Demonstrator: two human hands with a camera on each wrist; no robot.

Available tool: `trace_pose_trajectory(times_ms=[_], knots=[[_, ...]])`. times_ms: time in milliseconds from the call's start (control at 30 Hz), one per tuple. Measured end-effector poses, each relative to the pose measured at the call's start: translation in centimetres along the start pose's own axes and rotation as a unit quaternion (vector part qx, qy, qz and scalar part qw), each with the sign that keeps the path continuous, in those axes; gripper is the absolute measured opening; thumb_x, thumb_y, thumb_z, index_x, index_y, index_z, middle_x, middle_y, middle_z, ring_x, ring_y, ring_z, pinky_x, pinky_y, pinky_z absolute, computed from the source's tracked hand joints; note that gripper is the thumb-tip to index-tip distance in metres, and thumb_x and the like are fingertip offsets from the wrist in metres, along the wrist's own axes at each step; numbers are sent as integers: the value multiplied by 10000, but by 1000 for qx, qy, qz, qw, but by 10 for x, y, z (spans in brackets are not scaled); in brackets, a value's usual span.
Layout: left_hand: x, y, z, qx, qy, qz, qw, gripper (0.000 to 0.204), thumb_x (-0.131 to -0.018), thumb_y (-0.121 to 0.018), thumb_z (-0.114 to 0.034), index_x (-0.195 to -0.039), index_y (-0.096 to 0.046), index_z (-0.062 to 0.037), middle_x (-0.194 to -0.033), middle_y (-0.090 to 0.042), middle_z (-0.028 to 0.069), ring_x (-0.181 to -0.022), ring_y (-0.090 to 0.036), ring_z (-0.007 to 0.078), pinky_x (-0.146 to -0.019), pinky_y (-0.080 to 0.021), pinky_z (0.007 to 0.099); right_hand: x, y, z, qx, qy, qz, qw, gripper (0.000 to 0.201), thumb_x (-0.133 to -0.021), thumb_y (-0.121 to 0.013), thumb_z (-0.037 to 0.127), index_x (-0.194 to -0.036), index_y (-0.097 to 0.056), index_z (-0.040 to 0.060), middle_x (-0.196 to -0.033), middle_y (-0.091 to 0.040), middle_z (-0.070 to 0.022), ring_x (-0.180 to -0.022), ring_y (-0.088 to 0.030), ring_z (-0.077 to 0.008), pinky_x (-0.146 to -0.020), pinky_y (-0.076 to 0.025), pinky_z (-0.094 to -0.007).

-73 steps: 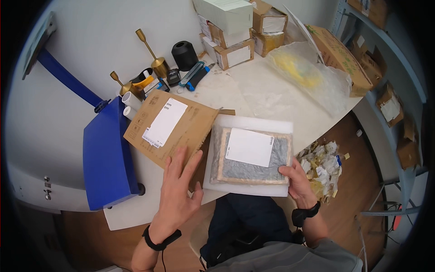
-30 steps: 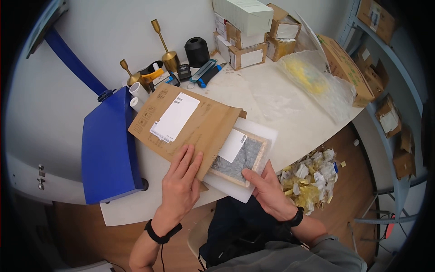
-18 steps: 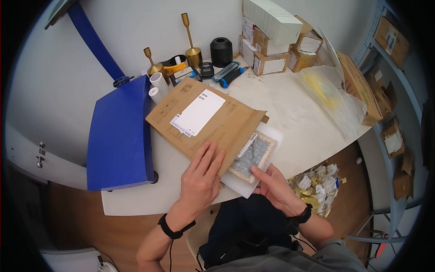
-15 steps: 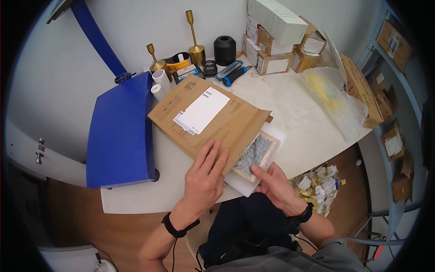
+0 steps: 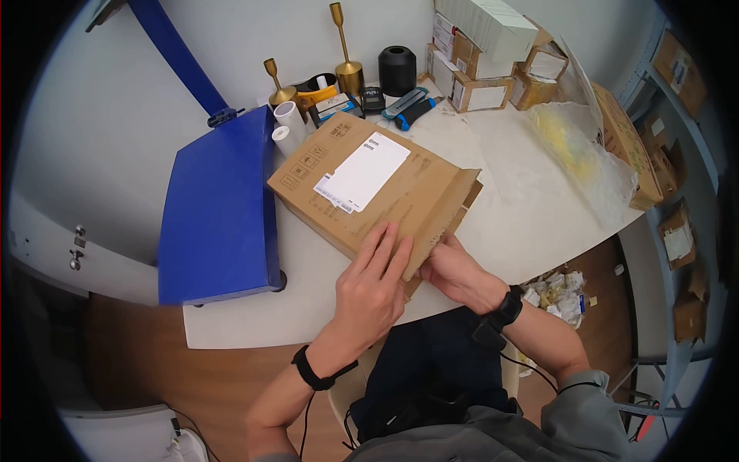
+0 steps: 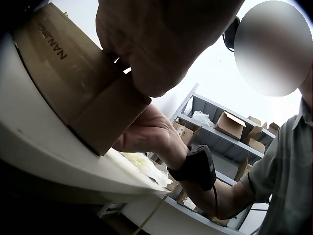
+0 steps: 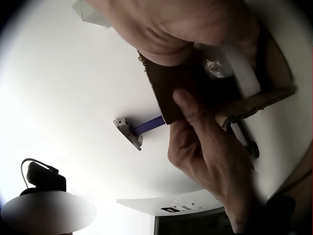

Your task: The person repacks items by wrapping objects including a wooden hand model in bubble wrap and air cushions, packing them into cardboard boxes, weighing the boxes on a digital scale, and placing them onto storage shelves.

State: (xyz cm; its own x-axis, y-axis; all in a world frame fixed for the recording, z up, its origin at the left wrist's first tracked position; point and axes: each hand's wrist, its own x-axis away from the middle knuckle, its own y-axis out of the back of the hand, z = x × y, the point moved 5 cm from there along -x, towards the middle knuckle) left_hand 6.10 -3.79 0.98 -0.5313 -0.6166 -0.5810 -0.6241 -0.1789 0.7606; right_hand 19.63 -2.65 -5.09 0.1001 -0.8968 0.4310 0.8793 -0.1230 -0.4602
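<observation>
A brown cardboard box [image 5: 308,177] with a white label [image 5: 364,171] lies on the white table [image 5: 231,327], its open end toward the right hand. My left hand [image 5: 369,289] grips the flap there, fingers spread on top and thumb [image 7: 188,105] against its inner face. My right hand [image 5: 460,271] reaches into the opening. In the right wrist view, its fingers lie along a white foam sheet [image 7: 243,73] and its palm side over clear wrap [image 7: 213,68], holding the bubble-wrapped frame from its outer end. The rest of the frame is hidden inside the box.
A blue platform scale [image 5: 215,215] stands left of the box. White rolls [image 5: 290,115], gold candlesticks [image 5: 349,73], a black cylinder [image 5: 397,71] and a utility knife [image 5: 418,112] are behind. Stacked boxes [image 5: 481,92] and plastic film [image 5: 577,154] occupy the back right. Shelves [image 5: 677,192] line the right.
The right hand has pushed the bubble-wrapped frame and foam into the box until the flap covers them in the head view. The left hand has come down onto the flap and stays there.
</observation>
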Motion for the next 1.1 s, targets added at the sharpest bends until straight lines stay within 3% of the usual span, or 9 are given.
trace_pose_trajectory(times_ms=[167,233,300,400,500,700,867,1000,1100], knots=[[5,3,0,-6,0,-1,1000,521,-733,-669,16,-1254,-663,38,-1353,-609,246,-1304,-572,376,-958,-561,412,0,8,12,67,6,28,997,384,-1046,-456,76,-1401,-440,-70,-1257,-639,-234,-1087,-706,-291,-877,-628,-413],[7,2,-3,-4,-2,-1,1000,515,-737,-673,9,-1251,-663,41,-1353,-608,249,-1304,-573,377,-958,-560,412,8,15,20,213,-104,77,968,390,-1038,-469,92,-1393,-446,-68,-1192,-666,-239,-955,-745,-302,-784,-653,-412],[5,1,-3,17,0,-7,1000,500,-742,-681,-3,-1240,-664,46,-1343,-610,254,-1305,-572,376,-953,-563,408,2,18,20,243,-115,70,961,386,-1038,-481,108,-1385,-461,-61,-1143,-680,-241,-846,-759,-301,-675,-658,-385],[5,0,-4,30,1,-13,999,487,-742,-680,0,-1227,-665,51,-1334,-612,255,-1299,-576,377,-943,-567,404,-17,13,11,169,-72,80,980,401,-1042,-586,181,-1380,-493,-12,-1179,-677,-157,-909,-738,-253,-644,-654,-371],[6,2,-2,31,15,-24,999,514,-723,-644,33,-1235,-682,16,-1347,-624,219,-1283,-600,362,-932,-569,405,-18,10,12,157,-32,38,986,392,-1048,-539,135,-1404,-489,-21,-1248,-650,-179,-984,-716,-281,-602,-647,-358],[11,-1,-1,28,4,-39,999,514,-723,-649,28,-1236,-676,22,-1354,-616,224,-1283,-598,358,-890,-586,392,-30,23,-7,60,-6,4,998,372,-1028,-566,71,-1396,-524,35,-1300,-634,-110,-1125,-634,-183,-878,-539,-305],[9,-2,2,25,-2,-42,999,521,-727,-653,21,-1248,-669,21,-1372,-602,223,-1293,-587,362,-878,-590,393,-35,23,-1,105,6,-22,994,347,-1037,-560,82,-1373,-513,16,-1219,-667,-94,-999,-676,-180,-715,-558,-280],[9,1,-2,-1,-5,-47,999,516,-727,-659,11,-1243,-666,30,-1369,-602,221,-1296,-580,372,-891,-585,392,14,6,22,78,4,5,997,393,-1035,-584,107,-1390,-463,-11,-1102,-686,-81,-908,-680,-159,-589,-517,-246],[6,5,-2,-10,-7,-48,999,490,-730,-664,5,-1218,-673,39,-1352,-611,218,-1283,-588,373,-891,-584,389,51,56,48,289,172,-100,937,532,-996,-654,143,-1442,-403,-1,-1078,-647,-102,-876,-667,-144,-553,-491,-236]])
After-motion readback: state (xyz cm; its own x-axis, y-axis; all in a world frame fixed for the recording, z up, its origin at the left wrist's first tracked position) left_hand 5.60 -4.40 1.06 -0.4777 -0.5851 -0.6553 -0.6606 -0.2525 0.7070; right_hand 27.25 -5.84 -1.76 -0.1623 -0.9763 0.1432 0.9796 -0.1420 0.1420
